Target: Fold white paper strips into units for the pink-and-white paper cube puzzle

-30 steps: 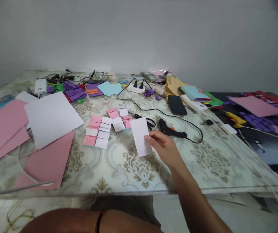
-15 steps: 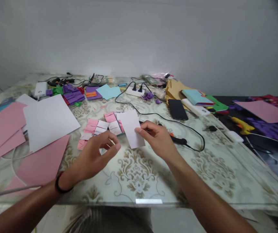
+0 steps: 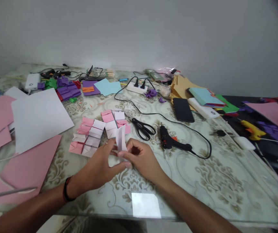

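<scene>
Both hands are together mid-frame over the near half of the bench [image 3: 177, 187], on one white paper slip [image 3: 121, 139]. Slip stands roughly upright and is curved lengthwise, just in front of the folded-paper pieces. Right hand [image 3: 142, 158] pinches its lower right edge, thumb on the near face. Left hand [image 3: 102, 166] has fingers up at the slip's left edge, thumb reaching under toward the right hand; can't tell if it's actually gripping. Dark band [image 3: 67, 190] on left wrist. Behind and left of the hands: larger pink-and-white folded panel [image 3: 87, 137], flat, with a smaller pink-and-white panel [image 3: 110, 121] just beside it, up and to the right. Black-handled scissors [image 3: 144, 128] lie right of the smaller panel, handles toward the person. Right of those, a black glue gun [image 3: 174, 140] on its side, its cord looping on the bench. Black phone [image 3: 183, 110] beyond that. Left side: big white sheet [image 3: 40, 119] overlapping a pink sheet [image 3: 27, 171]. Back: white power strip [image 3: 137, 88], two black plugs in; light blue sheets [image 3: 108, 87] left of it. Yellow glue gun [image 3: 252, 129] far right.
</scene>
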Motion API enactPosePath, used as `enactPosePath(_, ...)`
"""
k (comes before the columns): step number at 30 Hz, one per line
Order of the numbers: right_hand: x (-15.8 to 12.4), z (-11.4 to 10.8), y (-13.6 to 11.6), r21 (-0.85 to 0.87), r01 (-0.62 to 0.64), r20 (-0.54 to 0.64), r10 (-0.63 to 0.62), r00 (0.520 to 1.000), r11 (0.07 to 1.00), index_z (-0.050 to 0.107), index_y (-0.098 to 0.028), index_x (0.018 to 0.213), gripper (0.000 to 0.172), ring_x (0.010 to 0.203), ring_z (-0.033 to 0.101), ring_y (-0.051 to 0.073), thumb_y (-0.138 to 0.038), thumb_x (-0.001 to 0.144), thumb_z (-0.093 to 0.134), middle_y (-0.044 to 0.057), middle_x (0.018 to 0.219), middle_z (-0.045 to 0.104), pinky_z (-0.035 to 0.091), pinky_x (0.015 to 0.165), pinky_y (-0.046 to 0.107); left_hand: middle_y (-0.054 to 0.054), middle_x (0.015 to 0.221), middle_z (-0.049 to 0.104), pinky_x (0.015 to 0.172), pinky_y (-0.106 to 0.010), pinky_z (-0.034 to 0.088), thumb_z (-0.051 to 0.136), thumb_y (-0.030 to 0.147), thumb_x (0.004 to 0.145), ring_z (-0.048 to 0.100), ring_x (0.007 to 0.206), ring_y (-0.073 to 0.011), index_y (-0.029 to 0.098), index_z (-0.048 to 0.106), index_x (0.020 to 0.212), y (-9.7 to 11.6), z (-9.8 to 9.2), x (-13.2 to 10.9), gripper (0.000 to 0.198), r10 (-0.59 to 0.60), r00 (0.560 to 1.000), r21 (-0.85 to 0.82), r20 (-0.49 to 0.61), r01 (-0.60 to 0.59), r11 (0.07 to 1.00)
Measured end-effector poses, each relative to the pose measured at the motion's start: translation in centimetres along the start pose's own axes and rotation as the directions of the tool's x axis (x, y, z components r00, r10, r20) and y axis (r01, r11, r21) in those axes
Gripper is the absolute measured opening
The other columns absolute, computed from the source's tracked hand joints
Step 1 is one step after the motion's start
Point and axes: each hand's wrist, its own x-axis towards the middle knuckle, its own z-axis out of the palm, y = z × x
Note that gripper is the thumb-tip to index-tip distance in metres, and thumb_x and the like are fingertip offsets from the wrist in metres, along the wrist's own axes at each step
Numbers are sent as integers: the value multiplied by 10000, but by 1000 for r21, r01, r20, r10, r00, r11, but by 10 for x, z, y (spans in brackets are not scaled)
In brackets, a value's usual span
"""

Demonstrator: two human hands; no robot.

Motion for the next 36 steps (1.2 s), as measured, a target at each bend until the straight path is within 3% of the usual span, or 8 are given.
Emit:
enactPosePath(6,-4,0,4,-28,-21,73,23,997,999,751,-184,800,194,660,569,162,-373,803,797,-20,659,614,473,670,285,-107,1256,714,975,-426,567,709,284,914,700,1119,-267,208,500,1397,0,-1,0,532,5,999,-95,45,0,995)
enactPosePath(13,-4,-6,-1,-125,22,3,-22,1000,992,757,-177,728,308,613,568,163,-473,800,804,5,654,671,464,591,279,-85,1208,725,867,-353,568,571,225,962,693,1014,-231,210,535,1431,0,-9,0,471,-34,998,-158,53,42,986)
enactPosePath(19,-3,-12,-7,-196,-29,2,30,1000,980,754,-168,840,287,701,679,209,-451,879,731,67,809,768,540,619,309,-30,965,735,620,-259,488,526,292,994,650,773,-178,194,669,1245,-6,-19,4,305,-173,980,-307,97,195,931)
enactPosePath(24,-1,-19,-4,-105,-52,6,53,999,993,696,-198,1101,287,665,654,169,-427,928,708,46,883,748,563,596,289,-39,999,761,647,-261,512,574,337,973,673,815,-197,173,701,1199,-8,-27,9,306,-209,973,-345,100,231,910)
enactPosePath(29,2,-40,-8,-30,162,-15,-163,987,986,377,-388,1516,757,852,684,167,-260,891,783,29,1201,689,613,767,319,-25,936,753,597,-236,486,654,385,932,663,775,-187,160,729,1090,-13,-38,13,285,-192,981,-228,8,188,955)
enactPosePath(32,1,-57,-15,-176,329,182,-297,937,928,565,-380,1437,566,1049,680,195,-175,929,710,53,1345,644,600,865,322,-20,878,740,558,-221,458,682,384,916,648,720,-166,146,742,990,-16,-43,14,256,-180,983,-197,27,182,963)
enactPosePath(34,1,-65,-20,-295,397,296,-311,903,869,682,-352,1334,452,1106,674,217,-147,931,695,52,1271,689,576,925,345,-23,882,751,557,-221,470,690,393,918,661,720,-167,153,755,977,-16,-46,14,255,-169,984,-215,63,179,960)
enactPosePath(36,1,-67,-24,-358,428,350,-305,886,830,750,-316,1241,374,1024,700,225,-140,917,692,54,1138,738,576,886,356,-25,883,764,554,-229,487,683,415,930,675,720,-175,169,771,1007,-16,-47,13,272,-162,980,-232,116,185,955)
